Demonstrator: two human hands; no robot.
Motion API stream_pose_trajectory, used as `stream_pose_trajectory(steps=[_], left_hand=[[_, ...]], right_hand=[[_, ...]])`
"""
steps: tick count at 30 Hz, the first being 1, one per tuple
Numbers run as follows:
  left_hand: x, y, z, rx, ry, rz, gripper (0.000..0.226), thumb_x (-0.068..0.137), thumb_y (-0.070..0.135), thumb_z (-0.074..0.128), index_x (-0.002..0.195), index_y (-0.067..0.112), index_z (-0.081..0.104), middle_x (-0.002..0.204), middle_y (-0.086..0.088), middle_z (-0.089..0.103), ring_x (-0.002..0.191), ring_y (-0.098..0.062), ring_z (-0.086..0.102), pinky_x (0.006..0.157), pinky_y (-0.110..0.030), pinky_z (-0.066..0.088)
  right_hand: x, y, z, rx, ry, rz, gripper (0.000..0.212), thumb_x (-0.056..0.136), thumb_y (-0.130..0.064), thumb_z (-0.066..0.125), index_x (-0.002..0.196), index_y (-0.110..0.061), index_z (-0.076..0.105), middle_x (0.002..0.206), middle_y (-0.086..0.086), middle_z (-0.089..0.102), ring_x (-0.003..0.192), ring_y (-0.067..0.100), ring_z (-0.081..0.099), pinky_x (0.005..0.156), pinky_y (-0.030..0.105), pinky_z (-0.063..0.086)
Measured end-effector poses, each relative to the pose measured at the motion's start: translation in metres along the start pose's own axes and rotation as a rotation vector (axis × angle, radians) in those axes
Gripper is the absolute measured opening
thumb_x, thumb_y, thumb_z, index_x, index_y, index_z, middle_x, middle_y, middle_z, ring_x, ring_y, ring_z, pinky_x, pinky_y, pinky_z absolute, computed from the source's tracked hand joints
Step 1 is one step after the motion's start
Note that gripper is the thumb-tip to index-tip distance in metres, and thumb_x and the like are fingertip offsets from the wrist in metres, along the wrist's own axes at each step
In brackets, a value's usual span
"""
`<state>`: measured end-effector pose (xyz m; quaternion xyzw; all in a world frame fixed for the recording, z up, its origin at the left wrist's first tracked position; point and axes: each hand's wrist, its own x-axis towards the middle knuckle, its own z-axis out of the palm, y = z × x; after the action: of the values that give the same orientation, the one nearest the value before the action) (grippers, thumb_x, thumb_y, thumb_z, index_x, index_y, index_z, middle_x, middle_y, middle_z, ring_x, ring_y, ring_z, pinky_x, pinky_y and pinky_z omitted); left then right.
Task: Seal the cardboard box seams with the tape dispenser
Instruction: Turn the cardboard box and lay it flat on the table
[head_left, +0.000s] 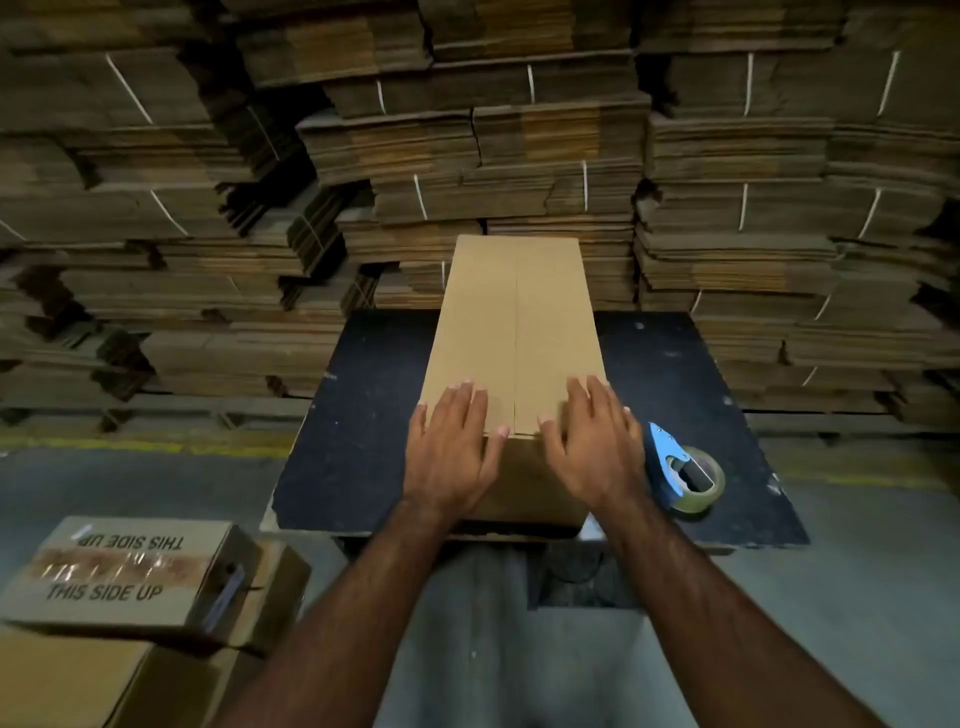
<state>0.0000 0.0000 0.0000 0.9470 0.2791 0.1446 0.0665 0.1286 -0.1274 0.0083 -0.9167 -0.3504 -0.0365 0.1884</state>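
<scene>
A long brown cardboard box (514, 322) lies lengthwise on the dark table (363, 426), its two top flaps meeting in a bare centre seam. My left hand (453, 447) lies flat on the left flap at the near end, fingers straight. On the right flap, my right hand (592, 441) rests flat in the same way. A blue tape dispenser (680, 470) with a clear tape roll lies on the table just right of my right hand, untouched.
Tall stacks of flattened cartons (519, 135) fill the whole background behind the table. At lower left sits a taped box printed "THIS SIDE UP" (124, 571) on top of another carton. A yellow floor line (130, 447) runs left of the table.
</scene>
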Motion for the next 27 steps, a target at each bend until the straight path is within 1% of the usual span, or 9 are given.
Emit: stream_pose_trajectory(steps=[1,3,8,14,16,18,20,23,27], left_hand=[[0.002,-0.001,0.002,0.017,-0.064,-0.033,0.07,0.097,0.057,0.015,0.152,0.018,0.034,0.16,-0.004,0.032,0.148,-0.02,0.026,0.118,-0.05,0.019],[0.007,-0.004,0.007,0.067,-0.106,-0.052,0.073,0.096,0.06,0.009,0.154,0.019,0.028,0.163,-0.003,0.025,0.15,-0.019,0.021,0.12,-0.051,0.015],[0.034,-0.013,0.009,0.042,-0.18,-0.082,0.065,0.102,0.057,0.017,0.157,0.024,0.019,0.166,-0.001,0.013,0.152,-0.019,0.01,0.119,-0.055,0.013],[0.075,-0.027,0.005,-0.032,-0.298,-0.117,0.066,0.102,0.058,0.022,0.157,0.023,0.016,0.167,-0.001,0.005,0.153,-0.021,0.005,0.114,-0.058,0.024],[0.097,-0.038,0.006,-0.08,-0.314,-0.123,0.068,0.102,0.058,0.024,0.158,0.023,0.014,0.167,0.0,0.0,0.153,-0.02,-0.001,0.118,-0.057,0.022],[0.121,-0.05,0.012,-0.14,-0.29,-0.135,0.07,0.101,0.056,0.032,0.158,0.019,0.013,0.167,-0.002,-0.002,0.153,-0.021,-0.005,0.122,-0.05,0.017],[0.144,-0.061,0.022,-0.215,-0.261,-0.166,0.074,0.099,0.055,0.042,0.158,0.017,0.016,0.167,-0.005,-0.004,0.153,-0.027,-0.001,0.122,-0.047,0.019],[0.179,-0.072,0.034,-0.296,-0.244,-0.2,0.082,0.093,0.058,0.054,0.157,0.018,0.02,0.167,-0.003,-0.005,0.149,-0.03,0.018,0.118,-0.046,0.028],[0.231,-0.08,0.04,-0.325,-0.242,-0.184,0.084,0.092,0.058,0.057,0.157,0.018,0.021,0.167,-0.003,-0.005,0.147,-0.032,0.023,0.114,-0.046,0.03]], right_hand=[[0.003,0.003,0.002,-0.03,-0.054,0.037,0.066,0.096,-0.053,0.034,0.151,-0.017,0.027,0.16,0.01,0.022,0.147,0.026,0.018,0.116,0.05,0.019],[0.009,0.009,0.007,-0.056,-0.107,0.068,0.069,0.095,-0.057,0.032,0.151,-0.018,0.025,0.161,0.011,0.018,0.148,0.028,0.014,0.114,0.053,0.021],[0.033,0.019,0.015,0.008,-0.201,0.079,0.078,0.094,-0.064,0.031,0.155,-0.019,0.013,0.164,0.008,0.002,0.149,0.031,0.006,0.111,0.055,0.026],[0.074,0.027,0.025,0.005,-0.242,0.106,0.081,0.093,-0.065,0.033,0.155,-0.02,0.009,0.164,0.007,-0.003,0.149,0.031,0.007,0.107,0.057,0.032],[0.096,0.024,0.026,0.006,-0.239,0.121,0.082,0.092,-0.066,0.034,0.155,-0.021,0.008,0.164,0.008,-0.007,0.148,0.033,0.011,0.103,0.055,0.037],[0.119,0.018,0.028,0.03,-0.233,0.159,0.085,0.091,-0.066,0.037,0.156,-0.02,0.006,0.163,0.012,-0.011,0.145,0.035,0.018,0.099,0.053,0.041],[0.139,0.014,0.029,0.051,-0.235,0.239,0.09,0.09,-0.067,0.041,0.156,-0.019,0.004,0.162,0.016,-0.005,0.142,0.037,0.024,0.098,0.051,0.042],[0.167,0.009,0.036,0.028,-0.218,0.305,0.093,0.089,-0.069,0.043,0.156,-0.019,0.002,0.16,0.018,0.011,0.141,0.036,0.027,0.099,0.051,0.042],[0.219,0.006,0.046,0.023,-0.214,0.327,0.094,0.086,-0.072,0.044,0.156,-0.022,0.006,0.154,0.016,0.025,0.134,0.034,0.035,0.093,0.05,0.045]])
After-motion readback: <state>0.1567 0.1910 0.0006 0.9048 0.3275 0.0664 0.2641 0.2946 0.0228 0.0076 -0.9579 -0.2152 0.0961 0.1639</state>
